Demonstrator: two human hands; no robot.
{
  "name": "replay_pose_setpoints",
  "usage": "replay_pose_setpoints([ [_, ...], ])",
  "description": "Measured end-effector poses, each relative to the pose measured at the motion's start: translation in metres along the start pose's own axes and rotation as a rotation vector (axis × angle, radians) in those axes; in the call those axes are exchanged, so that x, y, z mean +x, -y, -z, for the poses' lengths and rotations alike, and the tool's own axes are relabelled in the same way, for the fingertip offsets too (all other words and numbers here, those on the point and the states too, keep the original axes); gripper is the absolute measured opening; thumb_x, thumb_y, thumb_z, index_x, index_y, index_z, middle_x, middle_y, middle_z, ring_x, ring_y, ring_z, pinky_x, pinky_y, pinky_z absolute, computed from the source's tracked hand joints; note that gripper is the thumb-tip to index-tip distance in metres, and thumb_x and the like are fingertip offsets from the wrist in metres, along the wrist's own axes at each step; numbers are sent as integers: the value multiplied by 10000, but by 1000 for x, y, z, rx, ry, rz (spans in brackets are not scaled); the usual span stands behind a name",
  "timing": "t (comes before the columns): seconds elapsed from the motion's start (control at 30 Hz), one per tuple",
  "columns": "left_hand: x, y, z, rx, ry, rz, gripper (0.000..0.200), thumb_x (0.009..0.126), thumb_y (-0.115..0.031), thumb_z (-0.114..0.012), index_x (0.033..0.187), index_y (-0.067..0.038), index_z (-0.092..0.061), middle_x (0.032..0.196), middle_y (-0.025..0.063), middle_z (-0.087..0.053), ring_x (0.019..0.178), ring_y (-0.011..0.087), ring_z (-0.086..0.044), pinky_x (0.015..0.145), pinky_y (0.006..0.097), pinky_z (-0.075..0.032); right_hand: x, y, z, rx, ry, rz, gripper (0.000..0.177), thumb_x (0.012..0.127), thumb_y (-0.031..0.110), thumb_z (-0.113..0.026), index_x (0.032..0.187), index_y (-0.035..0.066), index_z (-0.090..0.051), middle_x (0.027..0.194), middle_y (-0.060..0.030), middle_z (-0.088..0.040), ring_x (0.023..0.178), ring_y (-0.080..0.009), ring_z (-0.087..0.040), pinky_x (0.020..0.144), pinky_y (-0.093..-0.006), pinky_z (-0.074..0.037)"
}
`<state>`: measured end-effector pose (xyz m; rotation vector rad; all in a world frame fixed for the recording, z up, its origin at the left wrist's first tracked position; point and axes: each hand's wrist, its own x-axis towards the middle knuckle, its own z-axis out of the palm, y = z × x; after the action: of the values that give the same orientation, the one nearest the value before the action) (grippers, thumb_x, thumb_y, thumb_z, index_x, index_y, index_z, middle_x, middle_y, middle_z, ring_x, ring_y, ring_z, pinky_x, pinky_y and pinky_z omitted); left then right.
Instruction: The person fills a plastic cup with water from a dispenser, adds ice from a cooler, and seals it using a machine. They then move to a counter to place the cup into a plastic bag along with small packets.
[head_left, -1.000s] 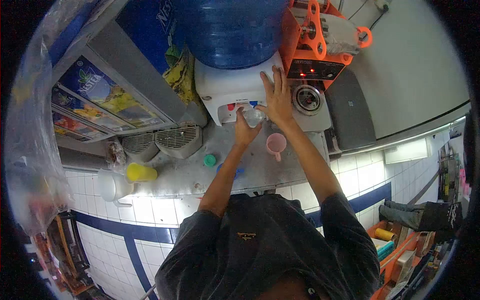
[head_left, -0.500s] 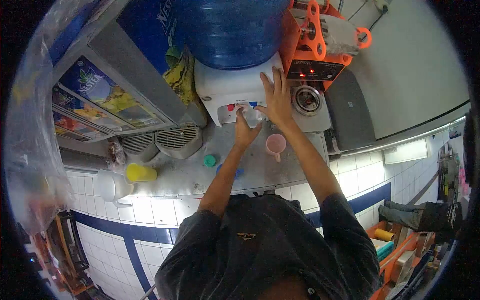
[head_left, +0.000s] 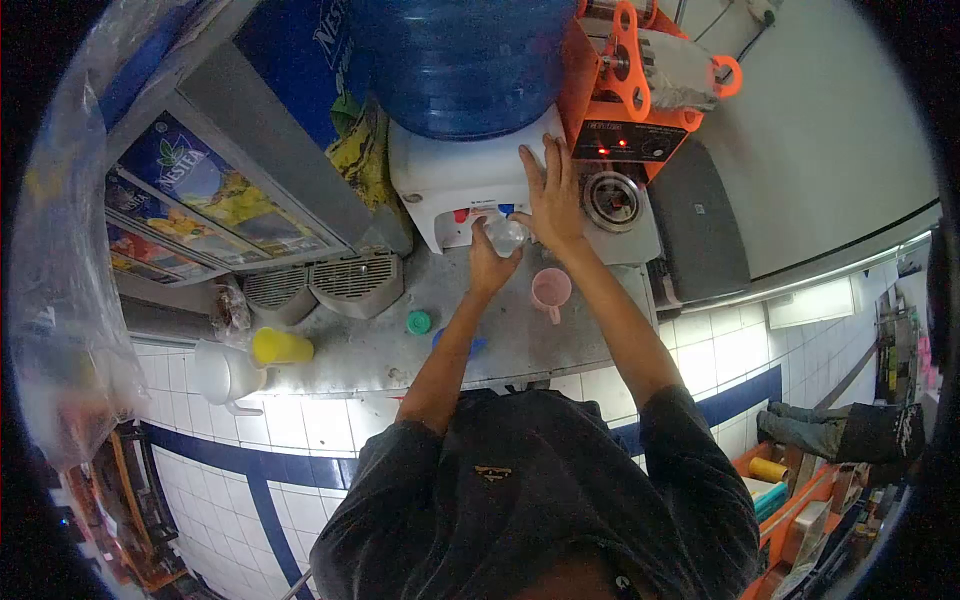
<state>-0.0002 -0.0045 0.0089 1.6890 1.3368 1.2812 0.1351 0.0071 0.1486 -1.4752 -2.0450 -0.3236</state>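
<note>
My left hand is wrapped round a clear cup and keeps it beneath the blue tap of a white water dispenser. Beside the blue tap is a red one. My right hand lies against the dispenser's front right corner, fingers stretched out, with its thumb at the blue tap. A large blue water bottle stands upside down on top. On the metal counter nearby are a pink mug, a green lid and a blue item partly covered by my left forearm.
An orange cup-sealing machine with red lights is right of the dispenser. Leftward stand a Nestea drink machine and its drip trays. A yellow cup and a white jug sit by the counter's front edge. Another person's legs show far right.
</note>
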Motion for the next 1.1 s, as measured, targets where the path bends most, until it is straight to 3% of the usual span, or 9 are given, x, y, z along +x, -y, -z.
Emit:
replay_pose_setpoints([
  [0.2, -1, 9, -4, 27, -16, -12, 850, 667, -147, -817, 1321, 49, -310, 1218, 321, -535, 1126, 477, -562, 932, 484, -484, 1, 1, 3, -20, 21, -7, 1167, 535, 303, -911, 1500, 134, -277, 1530, -235, -226, 1414, -455, -225, 1101, -552, -341],
  [0.3, -1, 11, -6, 33, -25, -12, 874, 660, -149, -824, 1333, 56, -304, 1221, 321, -533, 1133, 477, -558, 939, 480, -480, 0, -2, -5, -126, 63, -13, 1071, 595, 224, -872, 1493, 127, -297, 1528, -237, -234, 1413, -461, -228, 1103, -551, -342],
  [0.37, -3, 7, -4, 34, -17, 27, 879, 663, -136, -823, 1342, 64, -302, 1222, 322, -532, 1133, 475, -557, 944, 470, -476, 0, -8, -18, -118, -51, 27, 988, 645, 130, -815, 1492, 117, -306, 1530, -245, -236, 1406, -480, -240, 1109, -562, -333],
  [0.5, -16, 1, -1, -28, -49, 104, 882, 661, -137, -828, 1349, 51, -310, 1221, 326, -528, 1135, 476, -555, 946, 467, -473, -4, -10, -6, -138, -29, 74, 951, 675, 71, -769, 1500, 101, -298, 1529, -256, -244, 1404, -481, -257, 1128, -556, -309],
  [0.57, -23, -1, 1, 87, -135, -9, 880, 668, -152, -828, 1361, 33, -318, 1230, 314, -531, 1135, 467, -559, 949, 471, -470, -5, -8, 20, -30, 71, 99, 972, 666, 95, -825, 1488, 70, -306, 1528, -266, -234, 1428, -450, -234, 1146, -516, -296],
  [0.67, -45, -17, 8, 111, -233, 42, 899, 678, -169, -826, 1392, 24, -315, 1264, 303, -528, 1159, 456, -551, 952, 469, -471, -25, -12, 40, 271, 48, 54, 831, 750, 106, -771, 1462, 62, -346, 1525, -257, -250, 1410, -436, -275, 1161, -495, -262],
  [0.77, -78, -40, 28, 107, -310, 99, 919, 693, -237, -836, 1399, 39, -316, 1295, 267, -515, 1193, 422, -529, 1008, 454, -429, -56, -13, 40, 378, 21, 98, 690, 814, 123, -722, 1422, 42, -405, 1503, -227, -322, 1394, -403, -325, 1144, -488, -278],
  [0.93, -175, -89, 78, 160, -468, 46, 928, 703, -279, -829, 1414, 23, -313, 1353, 256, -480, 1246, 416, -500, 1034, 443, -411, -116, 42, 60, 613, 345, 267, 674, 827, 116, -715, 1419, 32, -403, 1466, -227, -372, 1359, -407, -375, 1120, -476, -323],
  [1.1, -301, -150, 153, 208, -646, 141, 921, 706, -294, -814, 1411, 28, -316, 1332, 255, -487, 1246, 413, -502, 1043, 439, -418, -190, 155, 56, 971, 794, 296, 820, 772, 225, -827, 1422, 12, -374, 1423, -203, -426, 1314, -328, -450, 1054, -438, -408],
])
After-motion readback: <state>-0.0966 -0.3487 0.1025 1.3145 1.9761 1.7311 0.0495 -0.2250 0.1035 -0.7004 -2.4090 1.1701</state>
